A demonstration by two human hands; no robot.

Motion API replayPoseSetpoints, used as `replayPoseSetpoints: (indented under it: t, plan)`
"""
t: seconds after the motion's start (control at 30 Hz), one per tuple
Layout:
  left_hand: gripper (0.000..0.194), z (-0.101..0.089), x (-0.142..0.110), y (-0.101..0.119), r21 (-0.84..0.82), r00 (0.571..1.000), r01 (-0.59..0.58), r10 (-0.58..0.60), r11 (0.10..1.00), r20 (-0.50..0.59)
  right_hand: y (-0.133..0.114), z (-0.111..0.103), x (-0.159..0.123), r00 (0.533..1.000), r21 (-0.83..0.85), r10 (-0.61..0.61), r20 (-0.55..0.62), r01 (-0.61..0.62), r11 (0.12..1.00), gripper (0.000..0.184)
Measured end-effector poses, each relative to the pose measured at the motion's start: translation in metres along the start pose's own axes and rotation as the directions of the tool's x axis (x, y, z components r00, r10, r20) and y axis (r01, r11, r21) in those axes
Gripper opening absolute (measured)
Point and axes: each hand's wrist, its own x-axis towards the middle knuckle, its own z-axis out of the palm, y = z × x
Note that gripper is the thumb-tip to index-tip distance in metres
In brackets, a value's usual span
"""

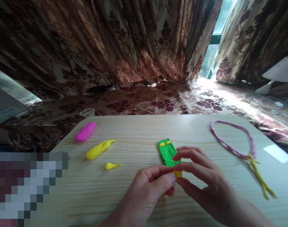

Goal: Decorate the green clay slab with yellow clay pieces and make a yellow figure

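Note:
A flat green modelling clay slab (167,153) lies at the middle of the table, tilted slightly. Two small yellow clay pieces (165,143) sit side by side near its far end. At its near end is a yellow clay strip (178,174), partly covered by fingers. My left hand (149,183) is closed, thumb and forefinger pinching the slab's near left corner beside the strip. My right hand (202,173) has thumb and forefinger on either side of the yellow strip. Its other fingers reach over the slab's right edge.
Left of the slab lie a pink clay roll (85,132), a yellow clay roll (99,149) and a small yellow clay lump (112,166). At right, a pinkish-purple clay loop (233,124) meets a forked yellow clay figure (258,173). A lamp (279,71) stands beyond the table.

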Motion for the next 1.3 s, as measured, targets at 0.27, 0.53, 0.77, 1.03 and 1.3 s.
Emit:
replayPoseSetpoints:
  t: [0.27, 0.53, 0.77, 1.03, 1.3]
  plan:
    - [0.019, -0.0003, -0.0005, 0.0031, 0.046, 1.000, 0.019, -0.020, 0.999, 0.021, -0.0023, -0.0006, -0.0008, 0.999, 0.002, 0.016, 0.027, -0.016, 1.000, 0.033]
    - [0.018, 0.0005, -0.0016, -0.0004, -0.043, 1.000, 0.001, -0.002, 0.999, -0.028, -0.0002, 0.0015, -0.0017, 1.000, -0.003, -0.002, 0.027, 0.002, 1.000, 0.024]
    - [0.019, -0.0001, 0.0003, 0.0010, 0.005, 1.000, 0.017, -0.017, 1.000, 0.007, -0.0016, -0.0001, -0.0011, 1.000, -0.006, -0.005, 0.021, 0.005, 1.000, 0.028]
    - [0.013, 0.0055, -0.0037, 0.0015, -0.068, 0.995, 0.008, -0.015, 0.998, -0.101, -0.0019, -0.0022, -0.0019, 1.000, -0.006, 0.006, 0.029, -0.006, 1.000, 0.025]
    - [0.014, 0.0022, -0.0010, 0.0044, -0.067, 0.998, 0.031, -0.035, 0.997, -0.051, -0.0009, -0.0011, 0.0000, 1.000, 0.001, 0.010, 0.007, -0.010, 1.000, 0.028]
